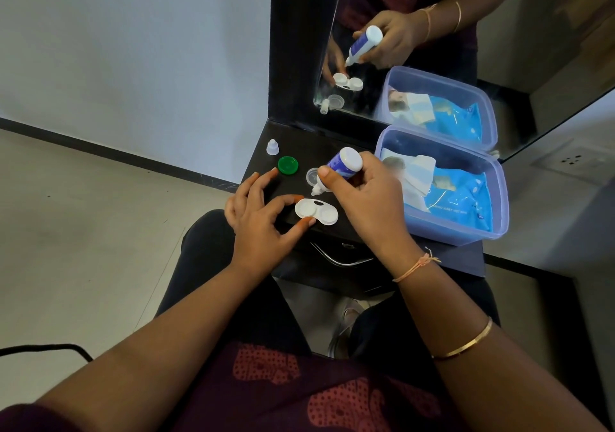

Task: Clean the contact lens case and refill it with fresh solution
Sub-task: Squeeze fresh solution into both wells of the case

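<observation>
On the dark shelf (pixel 309 137) the uncapped white contact lens case (pixel 316 212) lies with its left well pinched between the left hand (pixel 263 222)'s thumb and forefinger. The right hand (pixel 366 198) grips the solution bottle (pixel 342 165), tilted nozzle-down just above the case. A green cap (pixel 288 165) lies nearby.

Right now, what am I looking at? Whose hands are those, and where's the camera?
It's one picture from a camera worn on a person's head, looking down at their own hands; no machine. The left hand pinches a white lens case on the black table. The right hand grips a solution bottle, nozzle tipped down toward the case. Nearby lie a green cap, a clear cap, a small white bottle cap and a plastic box holding a blue packet. The mirror behind repeats the hands.
</observation>
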